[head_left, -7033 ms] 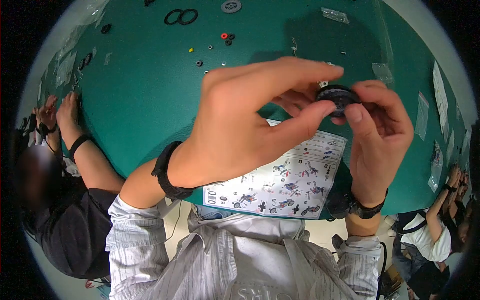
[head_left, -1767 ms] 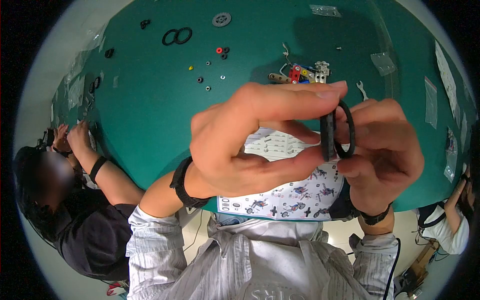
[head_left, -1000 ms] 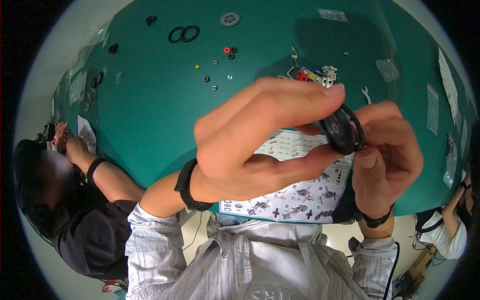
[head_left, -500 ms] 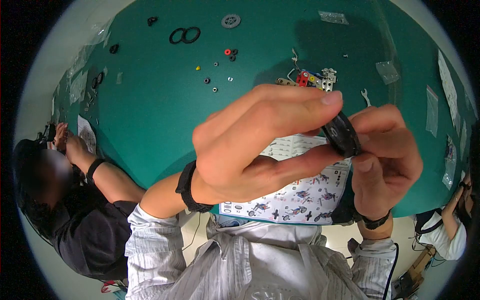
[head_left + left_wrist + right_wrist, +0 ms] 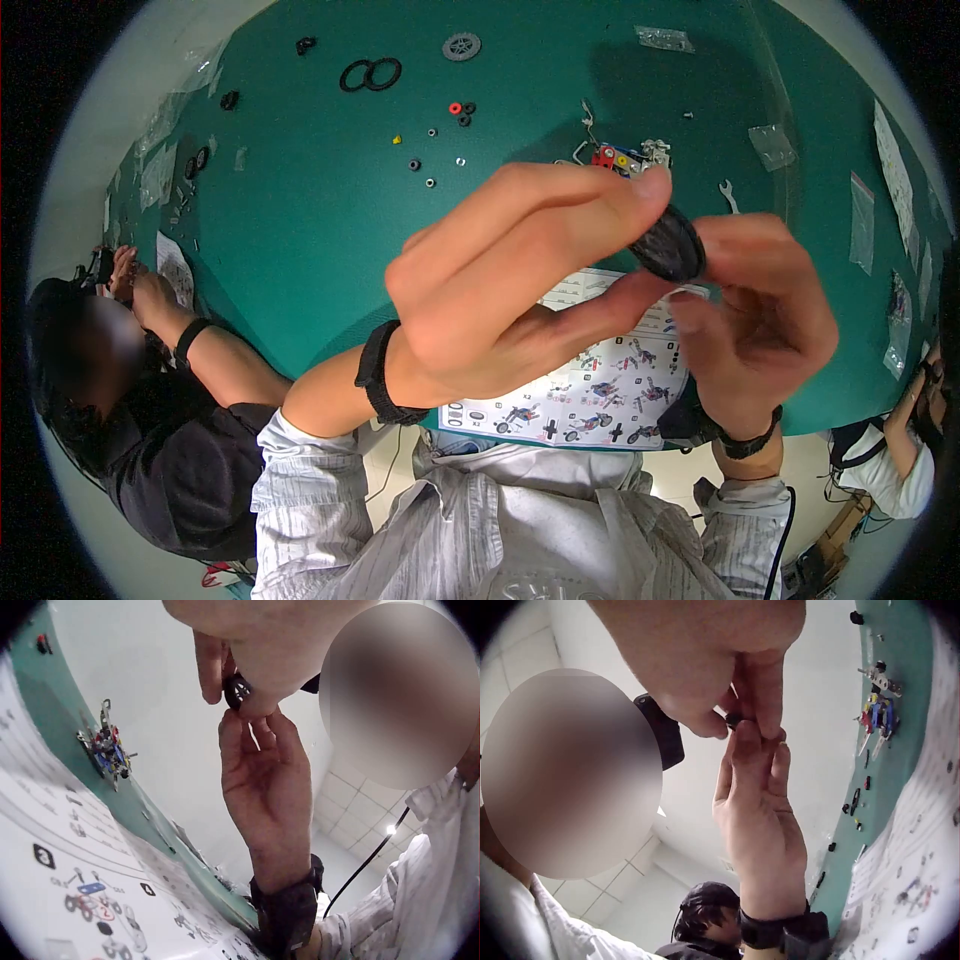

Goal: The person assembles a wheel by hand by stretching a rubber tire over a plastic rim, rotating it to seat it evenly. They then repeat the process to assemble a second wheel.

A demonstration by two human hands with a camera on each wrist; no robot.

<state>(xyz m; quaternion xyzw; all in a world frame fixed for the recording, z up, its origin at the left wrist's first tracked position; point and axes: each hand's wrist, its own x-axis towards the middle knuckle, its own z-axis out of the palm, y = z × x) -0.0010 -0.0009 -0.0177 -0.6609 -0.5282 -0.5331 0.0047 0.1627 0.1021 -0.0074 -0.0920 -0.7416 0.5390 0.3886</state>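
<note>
A black wheel (image 5: pixel 668 248) with a dark rim is held tilted above the table; its spokes show on the wheel (image 5: pixel 238 691) in the left wrist view. My left hand (image 5: pixel 520 275) pinches it between thumb and fingers from the left. On its right edge are the curled fingertips of my right hand (image 5: pixel 768 315), with the thumb just below the wheel. Only a dark bit of the wheel (image 5: pixel 735 720) shows between the hands in the right wrist view. Whether a separate tyre sits fully around the rim cannot be told.
A printed instruction sheet (image 5: pixel 600 385) lies under the hands. Beyond are a red-and-metal assembly (image 5: pixel 604 157), a wrench (image 5: pixel 729 195), two black rings (image 5: pixel 383 74), a grey spoked wheel (image 5: pixel 461 46) and several small parts. Another person (image 5: pixel 150 440) sits at the left.
A black ring stood partly off the wheel earlier; no separate ring shows now. Since the last frame the wheel has shifted slightly left and up, and my right thumb has moved left.
</note>
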